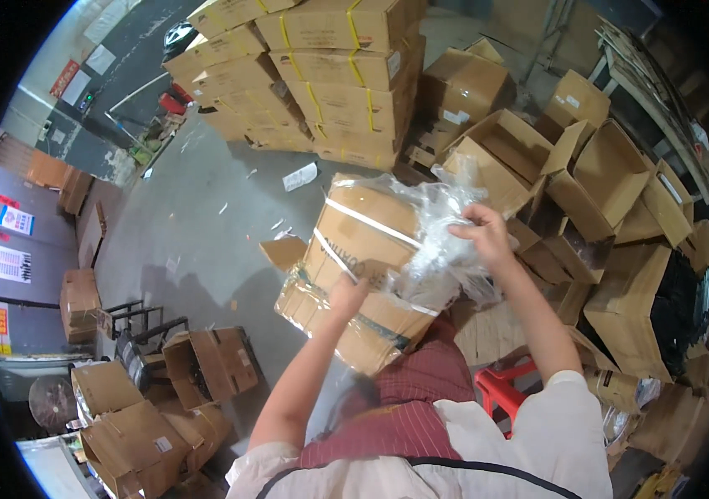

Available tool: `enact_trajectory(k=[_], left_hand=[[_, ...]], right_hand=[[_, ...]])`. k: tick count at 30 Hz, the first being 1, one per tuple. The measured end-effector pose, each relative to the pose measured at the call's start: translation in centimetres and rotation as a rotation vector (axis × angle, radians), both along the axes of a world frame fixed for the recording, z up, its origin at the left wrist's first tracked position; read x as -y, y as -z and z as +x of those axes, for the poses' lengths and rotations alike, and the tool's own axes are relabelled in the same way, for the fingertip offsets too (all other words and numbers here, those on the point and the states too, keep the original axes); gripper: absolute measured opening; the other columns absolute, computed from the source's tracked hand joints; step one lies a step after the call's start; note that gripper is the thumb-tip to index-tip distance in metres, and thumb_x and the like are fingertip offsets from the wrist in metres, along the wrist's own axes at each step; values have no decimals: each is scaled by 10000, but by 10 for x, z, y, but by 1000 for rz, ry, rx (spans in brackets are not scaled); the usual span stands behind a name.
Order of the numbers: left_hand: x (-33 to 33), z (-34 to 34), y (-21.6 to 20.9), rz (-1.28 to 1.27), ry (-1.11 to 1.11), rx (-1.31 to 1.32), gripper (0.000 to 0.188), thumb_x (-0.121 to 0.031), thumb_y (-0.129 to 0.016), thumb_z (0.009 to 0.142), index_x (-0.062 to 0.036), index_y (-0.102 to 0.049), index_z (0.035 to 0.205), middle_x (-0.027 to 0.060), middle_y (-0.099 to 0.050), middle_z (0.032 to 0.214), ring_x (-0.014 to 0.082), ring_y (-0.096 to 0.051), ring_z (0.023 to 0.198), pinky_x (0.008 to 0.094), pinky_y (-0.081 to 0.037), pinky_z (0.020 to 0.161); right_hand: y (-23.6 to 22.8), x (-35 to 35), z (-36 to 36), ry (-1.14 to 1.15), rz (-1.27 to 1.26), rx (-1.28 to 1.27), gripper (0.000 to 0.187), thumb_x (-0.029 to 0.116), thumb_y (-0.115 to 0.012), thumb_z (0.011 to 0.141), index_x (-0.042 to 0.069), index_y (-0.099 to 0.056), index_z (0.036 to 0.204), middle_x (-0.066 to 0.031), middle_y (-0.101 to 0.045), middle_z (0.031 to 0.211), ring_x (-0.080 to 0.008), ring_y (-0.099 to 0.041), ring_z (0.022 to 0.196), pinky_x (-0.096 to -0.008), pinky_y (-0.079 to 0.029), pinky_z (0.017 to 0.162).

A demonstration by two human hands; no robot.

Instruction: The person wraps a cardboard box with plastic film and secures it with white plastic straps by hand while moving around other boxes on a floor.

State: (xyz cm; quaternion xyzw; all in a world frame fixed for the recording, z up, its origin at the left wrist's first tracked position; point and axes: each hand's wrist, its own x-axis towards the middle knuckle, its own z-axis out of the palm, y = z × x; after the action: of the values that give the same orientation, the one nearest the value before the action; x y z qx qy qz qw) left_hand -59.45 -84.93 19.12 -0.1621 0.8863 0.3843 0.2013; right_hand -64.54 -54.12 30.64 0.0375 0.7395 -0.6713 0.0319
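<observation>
In front of me a brown cardboard carton is tilted, with dark print, white straps across it and clear tape along its lower edge. Over its right end lies crumpled clear plastic wrap. My right hand is closed, pinching the wrap between thumb and fingers. On the carton's near face, my left hand is closed where one white strap runs into it. The fingertips of that hand are partly hidden.
Strapped cartons are stacked at the far side. Opened boxes pile up on the right, beside a red plastic stool. More boxes and a dark cart frame stand at the left. Paper scraps litter the grey floor.
</observation>
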Motion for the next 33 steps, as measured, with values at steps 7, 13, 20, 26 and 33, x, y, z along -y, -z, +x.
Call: enact_trajectory(k=[7, 13, 20, 26, 33], left_hand=[[1, 4, 48, -152, 151, -195, 451, -331, -587, 813, 49, -578, 1055, 267, -654, 982, 390, -628, 981, 449, -485, 855], [-22, 12, -3, 115, -149, -104, 365, -217, -586, 808, 39, -598, 1069, 164, -686, 937, 261, -675, 827, 371, -502, 797], [-34, 25, -34, 459, -377, -193, 350, -220, -589, 766, 2, -624, 1034, 104, -689, 845, 208, -662, 763, 343, -496, 749], [-22, 34, -75, 57, -141, -140, 295, -144, -591, 811, 35, -561, 1044, 106, -690, 840, 200, -665, 828, 310, -491, 752], [15, 34, -30, 260, -235, -198, 334, -202, -665, 802, 40, -562, 1009, 137, -665, 941, 188, -613, 777, 314, -482, 736]], right_hand=[[5, 104, 56, -467, 1150, -933, 503, 27, -548, 742, 81, -555, 1243, -149, -473, 1350, -288, -431, 1276, -555, -155, 1139], [85, 60, 45, -735, 1003, -1044, 351, 99, -558, 747, 98, -625, 1092, -106, -585, 989, -278, -540, 1118, -425, -339, 1075], [88, 76, 27, -828, 1067, -904, 172, 119, -563, 742, 45, -622, 885, -108, -580, 647, -291, -607, 712, -418, -486, 753], [68, 18, -71, 179, -131, 203, 73, 73, -594, 714, 30, -637, 755, -86, -644, 715, -179, -630, 734, -320, -494, 670], [-2, 91, 21, -412, 13, -215, 139, 210, -695, 759, 74, -672, 753, -28, -633, 652, -136, -567, 587, -296, -442, 577]])
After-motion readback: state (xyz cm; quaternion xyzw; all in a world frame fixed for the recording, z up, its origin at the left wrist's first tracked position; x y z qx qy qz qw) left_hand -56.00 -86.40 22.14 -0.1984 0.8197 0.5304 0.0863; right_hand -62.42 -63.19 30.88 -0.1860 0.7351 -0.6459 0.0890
